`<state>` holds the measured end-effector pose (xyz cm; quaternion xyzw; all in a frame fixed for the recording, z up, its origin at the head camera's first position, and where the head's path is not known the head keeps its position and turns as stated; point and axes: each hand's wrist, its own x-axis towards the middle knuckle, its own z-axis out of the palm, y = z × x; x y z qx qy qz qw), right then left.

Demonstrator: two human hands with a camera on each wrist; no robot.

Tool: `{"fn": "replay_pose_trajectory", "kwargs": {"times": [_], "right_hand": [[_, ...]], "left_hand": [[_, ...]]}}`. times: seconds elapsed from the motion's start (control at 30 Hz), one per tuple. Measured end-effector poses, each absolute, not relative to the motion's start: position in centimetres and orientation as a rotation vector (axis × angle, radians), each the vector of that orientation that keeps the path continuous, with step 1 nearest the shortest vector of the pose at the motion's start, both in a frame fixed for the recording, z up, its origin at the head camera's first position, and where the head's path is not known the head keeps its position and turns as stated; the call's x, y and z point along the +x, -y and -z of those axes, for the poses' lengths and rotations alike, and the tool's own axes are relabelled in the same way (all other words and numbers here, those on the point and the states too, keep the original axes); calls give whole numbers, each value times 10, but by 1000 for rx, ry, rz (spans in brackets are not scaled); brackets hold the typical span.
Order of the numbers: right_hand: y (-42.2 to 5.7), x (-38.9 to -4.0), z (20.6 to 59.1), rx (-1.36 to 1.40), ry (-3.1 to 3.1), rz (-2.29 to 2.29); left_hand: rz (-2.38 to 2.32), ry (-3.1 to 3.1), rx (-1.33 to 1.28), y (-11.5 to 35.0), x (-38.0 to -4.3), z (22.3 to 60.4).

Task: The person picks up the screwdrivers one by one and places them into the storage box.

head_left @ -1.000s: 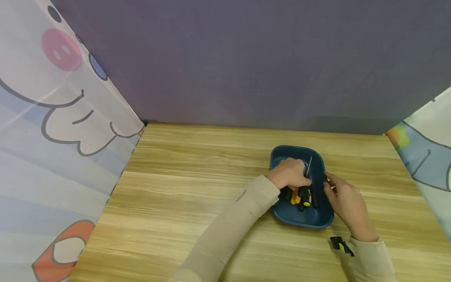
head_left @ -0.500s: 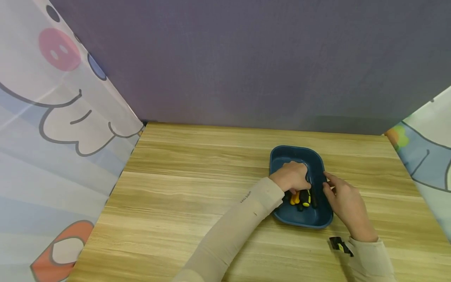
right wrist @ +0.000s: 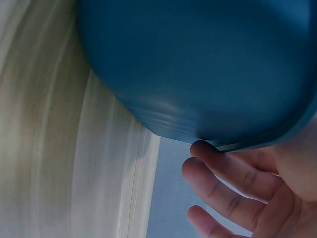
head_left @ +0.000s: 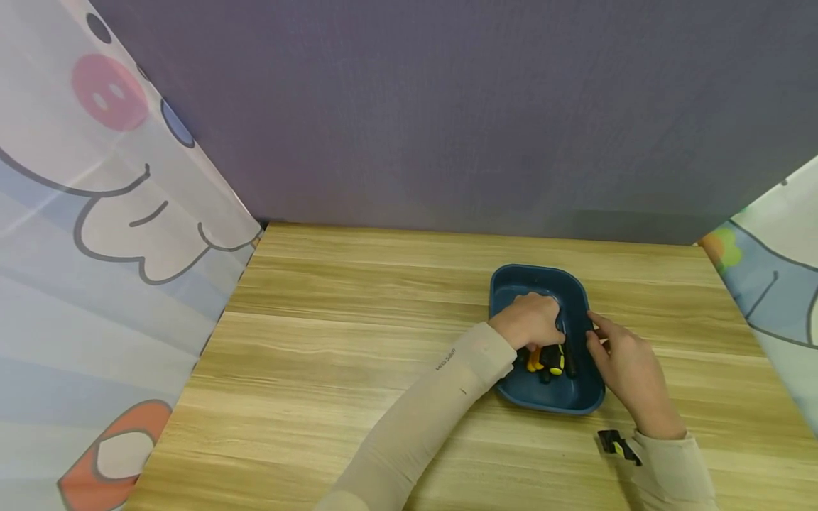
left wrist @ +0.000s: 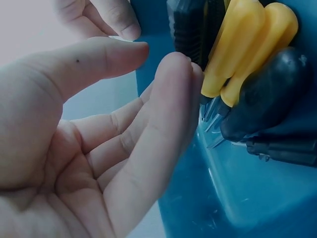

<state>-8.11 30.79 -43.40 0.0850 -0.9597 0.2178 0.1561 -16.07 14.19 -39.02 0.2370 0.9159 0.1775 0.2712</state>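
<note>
A blue tray (head_left: 543, 397) holds several hand tools. My left hand (head_left: 529, 319) reaches into it from the left, covering part of the tools. In the left wrist view that hand's thumb and fingers are apart, loosely bent, with nothing between them. The fingertips are close beside a black ribbed handle (left wrist: 185, 27); touching cannot be told. Beyond it lie two yellow handles (left wrist: 242, 39), a thick black handle (left wrist: 270, 94) and a thin black tool (left wrist: 282, 151). My right hand (head_left: 629, 362) holds the tray's right rim, its thumb on the edge and fingers along the outer wall.
A wooden table (head_left: 358, 305) carries the tray on its right half. Behind it rises a grey panel (head_left: 447, 121), with printed cartoon curtains (head_left: 128, 234) at the sides. A black-and-yellow object (head_left: 618, 447) sits beside the right sleeve.
My left hand has shifted slightly right and lower over the tools. A silver shaft that showed beyond it a second ago is now out of sight. The right hand stays on the rim.
</note>
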Motion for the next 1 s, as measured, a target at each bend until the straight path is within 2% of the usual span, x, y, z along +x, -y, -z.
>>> {"fn": "replay_pose_trajectory", "kwargs": {"times": [0.5,1.0], "right_hand": [[-308,-87,435,271,2770,-631],[-303,-88,428,365,2509,-497]], "left_hand": [[-508,-2505,752,-126,-157,380],[-795,-2645,906,-69,-137,364]]}}
